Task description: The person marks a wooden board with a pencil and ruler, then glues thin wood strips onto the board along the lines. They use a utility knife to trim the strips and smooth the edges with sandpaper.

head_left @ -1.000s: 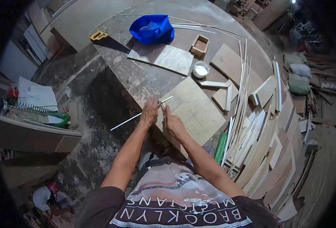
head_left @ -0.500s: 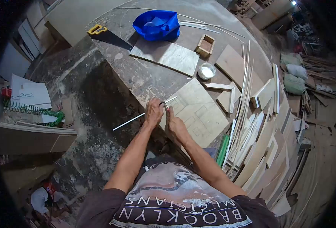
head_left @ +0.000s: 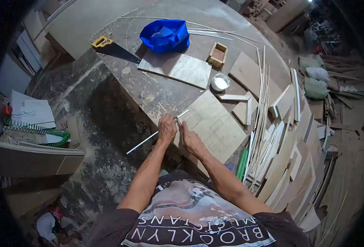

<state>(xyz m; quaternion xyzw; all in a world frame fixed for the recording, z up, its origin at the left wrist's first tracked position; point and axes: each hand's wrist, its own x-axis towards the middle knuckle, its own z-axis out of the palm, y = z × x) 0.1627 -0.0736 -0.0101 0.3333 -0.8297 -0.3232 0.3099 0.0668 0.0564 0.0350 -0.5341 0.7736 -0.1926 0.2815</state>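
Observation:
A thin white strip [head_left: 142, 143] runs slantwise under my left hand [head_left: 167, 129], whose fingers are closed around it near the table's edge. Its lower end sticks out past the edge, and its short upper end shows beyond my fingers. Close beside, my right hand [head_left: 191, 139] is closed, its fingertips against the strip. A small dark, thin item shows between the two hands; I cannot make out its kind. Beneath my right hand lies a pale square board [head_left: 219, 119] with pencilled rectangles on it.
Farther back on the table [head_left: 149, 92] are a yellow-handled handsaw [head_left: 118, 50], a blue bag [head_left: 164, 37], a rectangular board [head_left: 175, 69], a small wooden box [head_left: 217, 54] and a jar of white stuff [head_left: 220, 82]. Wood strips [head_left: 262, 107] crowd the right. A person [head_left: 46, 225] is at lower left.
The whole view has shifted slightly, with the table's things sitting lower. Both hands stay together at the strip, whose lower end has swung down a little.

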